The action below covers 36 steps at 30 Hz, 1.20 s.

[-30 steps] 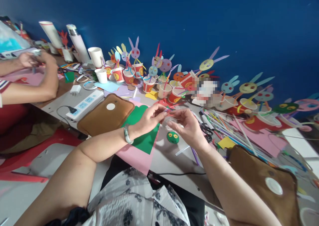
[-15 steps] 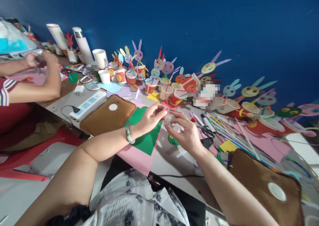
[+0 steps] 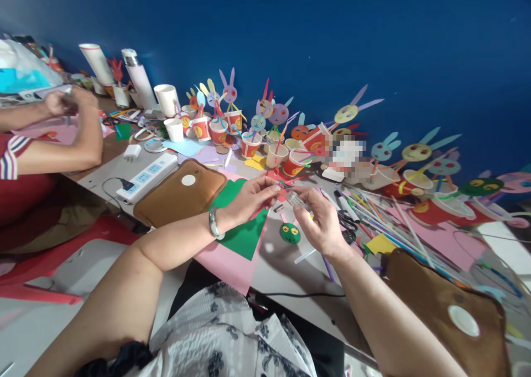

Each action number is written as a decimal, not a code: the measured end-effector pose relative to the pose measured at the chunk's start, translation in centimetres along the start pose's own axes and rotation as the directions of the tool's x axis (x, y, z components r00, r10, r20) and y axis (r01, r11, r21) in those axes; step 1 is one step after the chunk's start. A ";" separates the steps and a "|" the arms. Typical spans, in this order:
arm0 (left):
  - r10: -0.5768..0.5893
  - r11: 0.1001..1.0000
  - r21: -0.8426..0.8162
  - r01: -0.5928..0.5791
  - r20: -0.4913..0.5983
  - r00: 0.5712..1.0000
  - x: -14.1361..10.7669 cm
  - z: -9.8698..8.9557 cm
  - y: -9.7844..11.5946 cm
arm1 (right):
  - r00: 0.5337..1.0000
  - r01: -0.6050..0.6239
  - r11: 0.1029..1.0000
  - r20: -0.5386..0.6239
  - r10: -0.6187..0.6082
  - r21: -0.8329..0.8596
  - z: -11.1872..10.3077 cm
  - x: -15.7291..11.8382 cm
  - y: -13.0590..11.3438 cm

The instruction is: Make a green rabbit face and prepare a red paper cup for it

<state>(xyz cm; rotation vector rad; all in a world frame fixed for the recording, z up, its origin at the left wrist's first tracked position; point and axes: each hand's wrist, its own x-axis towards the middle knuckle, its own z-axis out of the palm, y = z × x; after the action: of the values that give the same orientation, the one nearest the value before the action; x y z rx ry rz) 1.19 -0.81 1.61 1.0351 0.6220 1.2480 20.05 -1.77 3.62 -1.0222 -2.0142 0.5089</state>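
Note:
My left hand (image 3: 256,199), with a bracelet on its wrist, is closed in a pinch above the green paper (image 3: 244,236). What its fingertips hold is too small to make out; bits of red show beside them. My right hand (image 3: 320,217) is closed around a small clear tape roll (image 3: 295,200), held close to the left fingertips. Below the hands, a round green paper face (image 3: 290,233) with yellow eyes lies on the table. Red paper (image 3: 275,175) is just beyond my fingers.
Paper cups with rabbit-faced figures (image 3: 346,114) line the blue wall. Scissors (image 3: 347,222) and straws lie on the right. A power strip (image 3: 148,176) and brown pouches (image 3: 180,191) flank the work spot. Another person's arm (image 3: 81,139) rests at the left.
My right hand has drawn slightly right and turned, taking the tape roll a little away from my left fingers. The green face shows more fully now. My left hand has barely moved.

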 end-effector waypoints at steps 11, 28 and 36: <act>-0.050 0.996 -0.070 0.057 0.110 0.993 -0.5 0.4 0.6 | 0.987 0.091 0.991 -0.125 -0.103 -0.097 0.3 0.2 -0.1; -0.133 0.966 -0.197 0.165 0.168 0.977 -0.3 0.3 1.1 | 0.991 0.073 0.997 -0.115 -0.072 0.006 -0.5 0.4 -0.7; -0.171 0.970 -0.142 0.198 0.180 0.969 -0.3 0.1 0.6 | 0.990 0.004 0.992 -0.140 0.014 0.124 -0.1 0.2 0.4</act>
<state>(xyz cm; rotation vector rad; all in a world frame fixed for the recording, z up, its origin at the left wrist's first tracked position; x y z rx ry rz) 0.87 -1.17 2.15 0.9153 0.4701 1.0185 20.25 -1.37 3.47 -0.9604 -1.8324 0.5423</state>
